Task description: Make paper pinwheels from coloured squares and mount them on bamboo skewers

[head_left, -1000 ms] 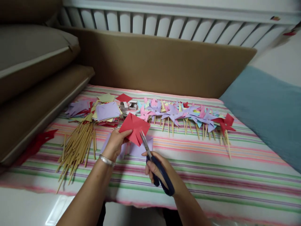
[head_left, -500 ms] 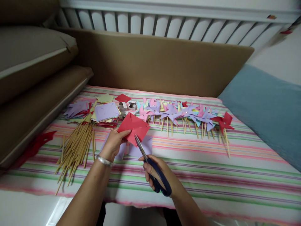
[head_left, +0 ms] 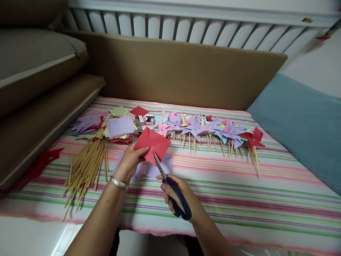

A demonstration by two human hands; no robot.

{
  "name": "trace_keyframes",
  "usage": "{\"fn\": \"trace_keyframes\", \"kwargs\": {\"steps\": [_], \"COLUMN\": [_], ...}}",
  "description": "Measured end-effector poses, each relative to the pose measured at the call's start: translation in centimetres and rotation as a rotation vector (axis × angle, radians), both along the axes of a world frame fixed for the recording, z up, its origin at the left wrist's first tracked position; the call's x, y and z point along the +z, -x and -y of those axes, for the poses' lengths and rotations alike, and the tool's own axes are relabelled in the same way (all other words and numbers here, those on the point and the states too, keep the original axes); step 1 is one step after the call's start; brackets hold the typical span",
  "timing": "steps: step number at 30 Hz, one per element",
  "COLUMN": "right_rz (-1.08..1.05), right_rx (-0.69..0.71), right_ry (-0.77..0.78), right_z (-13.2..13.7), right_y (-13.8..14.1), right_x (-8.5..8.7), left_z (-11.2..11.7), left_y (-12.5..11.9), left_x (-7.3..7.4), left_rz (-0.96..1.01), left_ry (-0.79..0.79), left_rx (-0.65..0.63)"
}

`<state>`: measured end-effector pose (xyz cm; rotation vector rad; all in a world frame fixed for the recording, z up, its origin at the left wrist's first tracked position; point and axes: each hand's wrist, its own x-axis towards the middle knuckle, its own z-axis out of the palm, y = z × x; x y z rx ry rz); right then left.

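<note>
Scissors (head_left: 174,185) are gripped in the right hand (head_left: 184,187), the fingers being wrapped about the dark blue handles; the blades are directed away from the wearer and are laid at the near corner of a red paper square (head_left: 153,142), the tip being seen over the sheet, short of its centre. The square is pinched at its left corner by the left hand (head_left: 129,160), the thumb being placed on top; slits are noted in the paper, running inward from its corners. A silver bracelet (head_left: 119,183) is worn on the left wrist.

Beneath the square, lilac sheets (head_left: 161,167) are partly covered (their number cannot be told); all are carried on a striped cloth (head_left: 239,199). To the left, a fanned bundle of wooden sticks (head_left: 86,169) is laid out; behind it, paper stacks (head_left: 121,127) in several colours are piled, with small boxes (head_left: 149,120) set just beside; to the right, finished pinwheels (head_left: 195,128) are ranged in a crowded row, a red pinwheel (head_left: 255,138) being placed at its right end.
</note>
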<state>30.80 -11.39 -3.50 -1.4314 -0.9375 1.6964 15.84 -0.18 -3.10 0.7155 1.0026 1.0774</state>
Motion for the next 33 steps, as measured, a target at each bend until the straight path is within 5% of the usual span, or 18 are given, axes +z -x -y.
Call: {"fn": "trace_keyframes", "kwargs": {"steps": [18, 24, 29, 33], "right_rz": [0.105, 0.227, 0.218, 0.221], "right_rx": [0.037, 0.032, -0.205, -0.267], "right_ry": [0.017, -0.07, -0.458, -0.457], "right_z": [-0.1, -0.1, -0.6, -0.6], "right_y": [0.3, -1.9, -5.5, -6.1], "right_x": [0.1, 0.2, -0.5, -0.6], "left_z": [-0.1, -0.5, -0.2, 0.7], "left_y": [0.1, 0.8, 0.7, -0.2], "left_x": [-0.3, -0.5, -0.5, -0.6], "left_rz": [-0.022, -0.039, -0.104, -0.163], "left_ry": [-0.003, -0.02, 0.022, 0.049], "left_rx": [0.025, 0.049, -0.151, -0.396]}}
